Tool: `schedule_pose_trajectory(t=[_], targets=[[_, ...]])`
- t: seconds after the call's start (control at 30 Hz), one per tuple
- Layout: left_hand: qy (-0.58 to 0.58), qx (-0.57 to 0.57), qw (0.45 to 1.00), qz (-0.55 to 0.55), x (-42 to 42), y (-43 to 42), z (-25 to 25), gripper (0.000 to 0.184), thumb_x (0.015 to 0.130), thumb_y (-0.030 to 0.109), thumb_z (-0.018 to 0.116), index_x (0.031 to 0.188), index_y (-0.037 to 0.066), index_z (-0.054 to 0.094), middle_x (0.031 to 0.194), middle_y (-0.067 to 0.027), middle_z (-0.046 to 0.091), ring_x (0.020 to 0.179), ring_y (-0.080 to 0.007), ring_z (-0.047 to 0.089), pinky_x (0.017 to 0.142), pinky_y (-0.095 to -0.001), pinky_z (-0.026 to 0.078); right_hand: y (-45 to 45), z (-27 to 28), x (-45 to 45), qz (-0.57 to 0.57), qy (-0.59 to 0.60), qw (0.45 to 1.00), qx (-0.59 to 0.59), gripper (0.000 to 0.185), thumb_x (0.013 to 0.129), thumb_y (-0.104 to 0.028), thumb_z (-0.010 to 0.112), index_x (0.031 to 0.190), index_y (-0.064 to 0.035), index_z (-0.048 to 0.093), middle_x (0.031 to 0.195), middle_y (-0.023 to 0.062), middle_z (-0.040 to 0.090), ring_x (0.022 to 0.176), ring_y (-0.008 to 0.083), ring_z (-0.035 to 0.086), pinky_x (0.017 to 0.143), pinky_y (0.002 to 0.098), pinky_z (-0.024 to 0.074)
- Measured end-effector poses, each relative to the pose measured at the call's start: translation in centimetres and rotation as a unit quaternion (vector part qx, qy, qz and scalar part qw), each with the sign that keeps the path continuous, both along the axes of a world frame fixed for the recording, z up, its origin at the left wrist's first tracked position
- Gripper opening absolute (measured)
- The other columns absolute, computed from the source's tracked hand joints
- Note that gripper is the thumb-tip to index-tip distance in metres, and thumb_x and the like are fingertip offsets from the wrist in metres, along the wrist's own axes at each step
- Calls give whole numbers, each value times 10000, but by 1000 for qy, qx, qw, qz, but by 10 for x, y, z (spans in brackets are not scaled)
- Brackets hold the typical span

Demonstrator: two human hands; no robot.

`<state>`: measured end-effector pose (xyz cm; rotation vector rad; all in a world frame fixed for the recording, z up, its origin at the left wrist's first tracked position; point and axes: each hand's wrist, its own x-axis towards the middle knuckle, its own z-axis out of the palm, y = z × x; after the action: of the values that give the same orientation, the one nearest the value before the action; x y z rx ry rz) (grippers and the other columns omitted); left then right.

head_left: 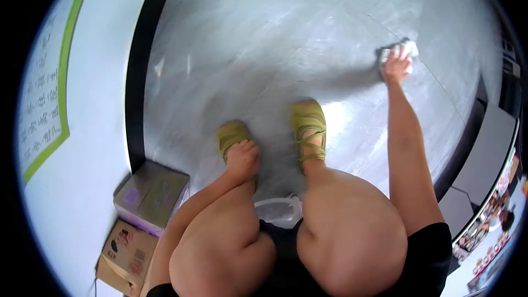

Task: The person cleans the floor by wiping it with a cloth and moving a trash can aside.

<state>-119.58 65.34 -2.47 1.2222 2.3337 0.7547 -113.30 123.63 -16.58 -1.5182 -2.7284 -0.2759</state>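
At the right, my right arm reaches far forward, and my right hand [397, 67] presses a crumpled white cloth [407, 49] onto the grey floor [264, 38]. Its fingers lie over the cloth, which is slightly blurred; cloth or paper I cannot tell for certain. My left hand [243, 159] is closed in a loose fist in front of my left shin, just above the left yellow-green shoe [232, 132]. Nothing shows in its fingers. The right yellow-green shoe [308, 118], with crossed straps, stands flat on the floor.
Two cardboard boxes, one greyish [151, 192] and one brown [126, 250], sit by the white wall [99, 93] at left. A clear plastic container [278, 212] is between my legs. A grey cabinet [487, 151] with a dark base and a shelf of small items line the right.
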Motion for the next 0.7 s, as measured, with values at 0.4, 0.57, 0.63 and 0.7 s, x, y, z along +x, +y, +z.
schedule_pose_trajectory(t=[0.4, 0.57, 0.63, 0.7], targets=[[-29, 11, 999, 9, -3, -3, -2, 125, 587, 84, 631, 668, 115, 542, 715, -51, 520, 700, -270, 553, 567, -402, 437, -254, 77, -182, 521, 17, 850, -72, 543, 948, -354, 429, 1474, -246, 349, 1555, 103, 249, 1430, 370, 193, 1106, 638, 141], [-31, 15, 999, 19, 1, -7, -6, 120, 591, 103, 631, 667, 113, 539, 738, -51, 526, 730, -266, 559, 589, -399, 440, -393, 100, -162, 718, 69, 632, -284, 538, 863, -417, 559, 1379, -285, 484, 1505, 77, 339, 1407, 329, 255, 1117, 603, 181], [-37, 10, 999, 10, -1, -8, -4, 121, 598, 108, 631, 673, 109, 536, 744, -53, 526, 739, -265, 560, 599, -397, 441, -398, 97, -172, 737, 71, 604, -294, 562, 841, -479, 573, 1367, -297, 495, 1504, 59, 349, 1406, 308, 266, 1123, 597, 177], [-44, 7, 999, -2, -3, -10, -2, 125, 606, 111, 631, 682, 104, 531, 748, -57, 523, 747, -265, 560, 609, -395, 441, -373, 94, -197, 741, 38, 614, -269, 599, 822, -521, 579, 1372, -305, 486, 1512, 39, 340, 1413, 291, 259, 1134, 586, 167]])
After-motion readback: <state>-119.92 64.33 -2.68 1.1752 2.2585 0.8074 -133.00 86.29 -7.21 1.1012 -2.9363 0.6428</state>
